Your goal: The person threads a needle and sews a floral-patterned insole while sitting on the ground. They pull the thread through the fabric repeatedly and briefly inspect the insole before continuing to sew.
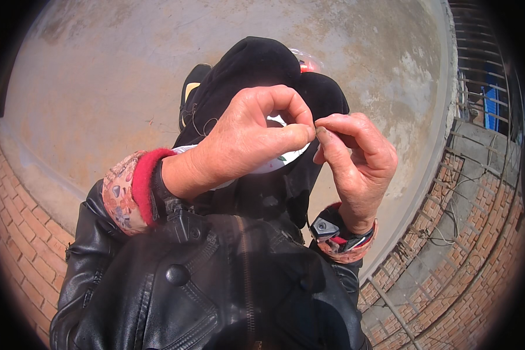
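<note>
Above my lap, my left hand (253, 131) and my right hand (358, 151) meet at the fingertips, thumb against index finger on each. Whatever may be pinched between them is too small to tell. Under my left hand lies a white item with a printed floral pattern (267, 167), partly hidden by that hand. A thin dark thread or wire (195, 120) curls over my black trousers (262, 61), left of my left hand.
Past my knees, a clear plastic bag with something orange-red (309, 65) rests on the concrete floor (113, 78). Brick walls (26, 245) curve along both sides, with metal bars (481, 57) and loose cable (446, 240) at the right.
</note>
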